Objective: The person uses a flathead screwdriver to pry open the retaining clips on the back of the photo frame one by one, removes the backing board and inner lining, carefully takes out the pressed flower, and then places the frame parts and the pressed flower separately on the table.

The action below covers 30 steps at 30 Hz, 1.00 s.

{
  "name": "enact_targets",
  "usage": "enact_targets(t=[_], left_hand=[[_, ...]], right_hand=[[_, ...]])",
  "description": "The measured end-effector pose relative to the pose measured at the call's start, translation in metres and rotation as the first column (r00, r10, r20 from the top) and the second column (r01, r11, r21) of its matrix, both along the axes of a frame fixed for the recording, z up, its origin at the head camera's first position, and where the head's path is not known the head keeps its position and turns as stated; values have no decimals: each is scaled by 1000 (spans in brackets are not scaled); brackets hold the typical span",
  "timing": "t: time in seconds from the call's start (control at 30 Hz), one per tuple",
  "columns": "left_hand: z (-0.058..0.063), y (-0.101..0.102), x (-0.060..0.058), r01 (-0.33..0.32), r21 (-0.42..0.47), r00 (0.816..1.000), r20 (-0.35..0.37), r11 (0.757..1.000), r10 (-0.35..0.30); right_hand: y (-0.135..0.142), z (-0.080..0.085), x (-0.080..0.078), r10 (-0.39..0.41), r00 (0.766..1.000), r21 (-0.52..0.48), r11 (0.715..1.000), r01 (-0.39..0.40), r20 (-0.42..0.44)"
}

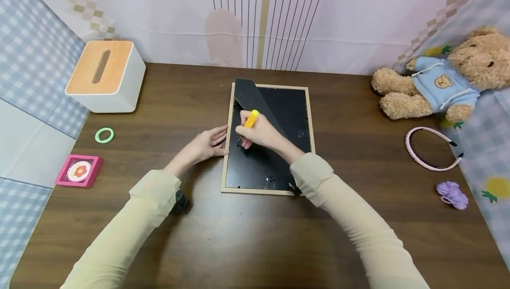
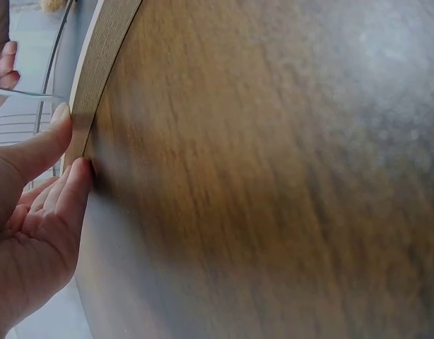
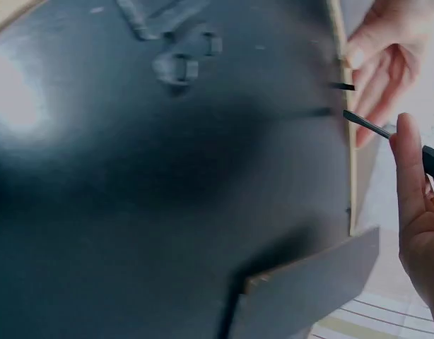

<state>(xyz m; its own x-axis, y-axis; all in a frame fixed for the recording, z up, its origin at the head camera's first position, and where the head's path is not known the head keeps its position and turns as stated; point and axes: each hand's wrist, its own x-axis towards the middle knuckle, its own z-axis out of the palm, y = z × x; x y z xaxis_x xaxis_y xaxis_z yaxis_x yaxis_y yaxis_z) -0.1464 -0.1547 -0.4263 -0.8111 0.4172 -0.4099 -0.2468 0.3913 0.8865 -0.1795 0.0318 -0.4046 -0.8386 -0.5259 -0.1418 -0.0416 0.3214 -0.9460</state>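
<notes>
A picture frame point(image 1: 311, 125) with a pale wood rim lies back side up on the table, its black backing board point(image 1: 251, 169) showing. The black stand flap point(image 1: 249, 87) slants across the backing. My right hand point(image 1: 256, 130) grips a screwdriver by its yellow handle point(image 1: 251, 119). In the right wrist view, the flat blade point(image 3: 367, 124) is close to the rim, near a small dark tab point(image 3: 342, 87); whether they touch cannot be told. My left hand point(image 1: 209, 143) holds the frame's left rim point(image 2: 97, 78), thumb on top and fingers against the outer side.
A white tissue box point(image 1: 105, 76) with a wooden lid, a green ring point(image 1: 104, 135) and a pink box point(image 1: 79, 171) are on the left. On the right lie a teddy bear point(image 1: 442, 81), a pink headband point(image 1: 414, 149) and purple yarn point(image 1: 452, 195).
</notes>
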Motion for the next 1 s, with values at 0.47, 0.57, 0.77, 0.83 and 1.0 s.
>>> enact_targets(t=[0.47, 0.57, 0.77, 0.83, 1.0], left_hand=[[2, 3, 2, 24, -93, 999, -45, 995, -28], [1, 6, 5, 23, -92, 998, -55, 996, -28], [-1, 13, 13, 0, -98, 997, -75, 995, -7], [0, 15, 19, -8, -114, 996, -91, 993, -2], [0, 22, 42, -40, -129, 993, -118, 991, 25]], right_hand=[[-16, -2, 4, -18, 999, -19, 1000, 18, 31], [0, 4, 0, -140, 984, -96, 984, 150, 107], [39, 22, -14, -339, 923, -178, 912, 370, 181], [47, 26, -16, -342, 918, -192, 905, 379, 200], [54, 30, -16, -311, 923, -203, 912, 357, 226]])
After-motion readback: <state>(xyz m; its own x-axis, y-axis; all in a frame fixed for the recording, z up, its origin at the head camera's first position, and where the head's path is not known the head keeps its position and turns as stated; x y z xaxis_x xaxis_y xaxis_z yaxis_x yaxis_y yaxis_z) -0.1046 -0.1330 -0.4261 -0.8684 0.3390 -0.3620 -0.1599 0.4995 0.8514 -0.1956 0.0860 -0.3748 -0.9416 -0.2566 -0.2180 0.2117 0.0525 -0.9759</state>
